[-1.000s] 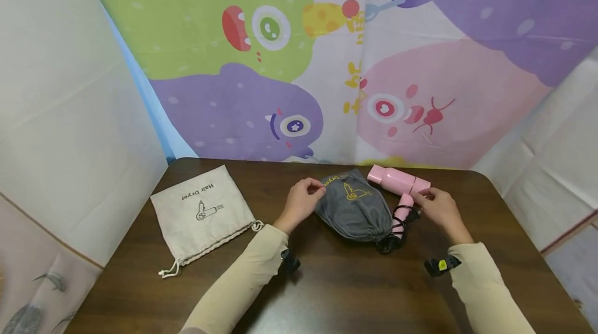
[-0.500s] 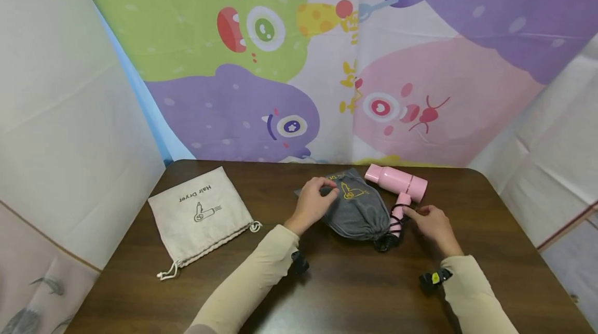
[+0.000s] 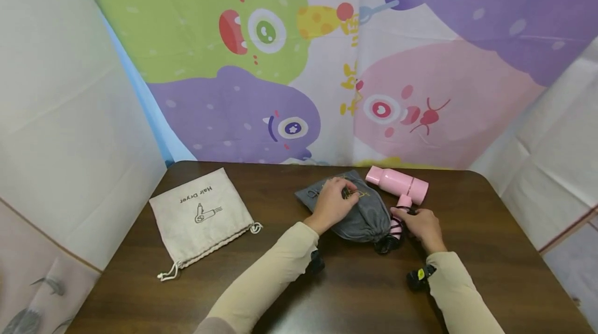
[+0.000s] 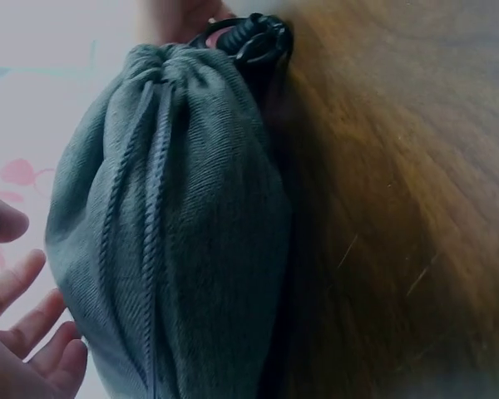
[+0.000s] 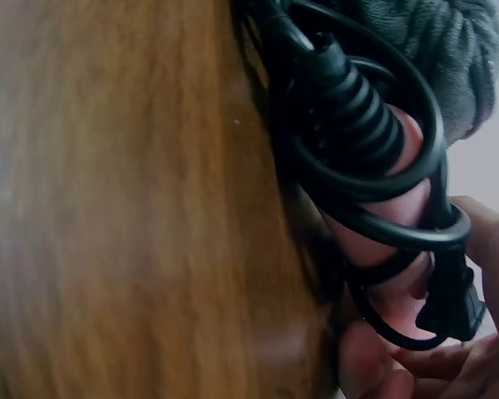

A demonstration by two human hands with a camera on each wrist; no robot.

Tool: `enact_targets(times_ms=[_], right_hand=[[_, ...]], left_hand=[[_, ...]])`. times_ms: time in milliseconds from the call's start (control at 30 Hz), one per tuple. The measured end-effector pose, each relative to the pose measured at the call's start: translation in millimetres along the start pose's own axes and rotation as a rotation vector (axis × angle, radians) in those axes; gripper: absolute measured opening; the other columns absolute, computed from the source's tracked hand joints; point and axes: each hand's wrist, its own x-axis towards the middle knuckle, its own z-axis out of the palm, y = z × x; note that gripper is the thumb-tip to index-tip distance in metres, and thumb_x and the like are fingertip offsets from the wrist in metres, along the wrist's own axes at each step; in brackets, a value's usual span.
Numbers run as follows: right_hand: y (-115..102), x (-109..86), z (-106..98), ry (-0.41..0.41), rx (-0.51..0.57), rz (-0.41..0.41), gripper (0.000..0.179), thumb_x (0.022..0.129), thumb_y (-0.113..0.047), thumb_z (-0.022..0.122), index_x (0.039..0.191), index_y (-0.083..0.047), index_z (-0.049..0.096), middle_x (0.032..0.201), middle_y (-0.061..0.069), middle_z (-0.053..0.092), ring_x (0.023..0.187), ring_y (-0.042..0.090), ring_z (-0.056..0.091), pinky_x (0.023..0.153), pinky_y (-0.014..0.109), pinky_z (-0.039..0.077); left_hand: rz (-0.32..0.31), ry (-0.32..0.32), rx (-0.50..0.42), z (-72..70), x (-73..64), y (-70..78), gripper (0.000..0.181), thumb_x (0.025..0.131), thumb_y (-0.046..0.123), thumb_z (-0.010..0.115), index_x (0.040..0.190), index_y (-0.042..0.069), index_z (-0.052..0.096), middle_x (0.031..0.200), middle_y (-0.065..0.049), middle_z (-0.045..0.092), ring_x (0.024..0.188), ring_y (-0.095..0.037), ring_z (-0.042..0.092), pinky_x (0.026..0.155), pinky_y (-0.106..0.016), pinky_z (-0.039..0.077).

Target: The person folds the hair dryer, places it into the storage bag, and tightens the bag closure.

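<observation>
A pink hair dryer lies at the back right of the table. Black cord is looped round its handle. My right hand grips that handle, thumb on one side and fingertips round the other. Left of the dryer lies a full grey drawstring bag with a yellow dryer print, its neck gathered towards the handle. My left hand hovers over the bag, fingers loosely bent and holding nothing. In the left wrist view, its fingers are spread beside the grey cloth.
A flat beige drawstring bag marked "Hair Dryer" lies on the left of the dark wooden table. A cartoon-printed cloth hangs right behind the table, with pale panels at both sides.
My left hand has moved right, from the grey bag's left edge to over its print. The right hand has come down and left from the dryer's barrel to its handle, and now grips it.
</observation>
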Motion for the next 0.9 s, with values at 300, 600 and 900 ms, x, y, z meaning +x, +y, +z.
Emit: enact_targets(times_ms=[300,600,900], right_hand=[[-5.8,3.7,10.3,0.083,0.065,0.036,0.067,0.079,-0.050,0.073,0.106,0.010,0.064,0.105,0.030,0.064,0.089,0.036,0.057,0.060,0.031,0.043],[0.9,2.8,15.7,0.160,0.304,0.111,0.056,0.082,-0.039,0.073,0.111,0.009,0.064,0.103,0.022,0.064,0.091,0.029,0.056,0.065,0.025,0.043],[1.3,1.6,12.0,0.189,0.543,0.119,0.040,0.082,-0.034,0.076,0.099,0.001,0.070,0.074,-0.009,0.062,0.076,0.008,0.053,0.066,0.018,0.045]], left_hand=[[0.005,-0.043,0.056,6.1,3.6,7.6,0.019,0.088,0.030,0.069,0.101,0.016,0.071,0.112,-0.004,0.066,0.115,-0.021,0.058,0.100,-0.033,0.045],[-0.022,-0.097,0.083,12.2,11.6,13.3,0.020,0.090,0.031,0.067,0.105,0.017,0.069,0.117,-0.003,0.064,0.116,-0.022,0.057,0.097,-0.034,0.047],[-0.045,-0.108,0.074,18.3,18.9,10.3,0.027,0.091,0.031,0.066,0.113,0.016,0.066,0.116,-0.005,0.063,0.112,-0.022,0.058,0.096,-0.034,0.047]])
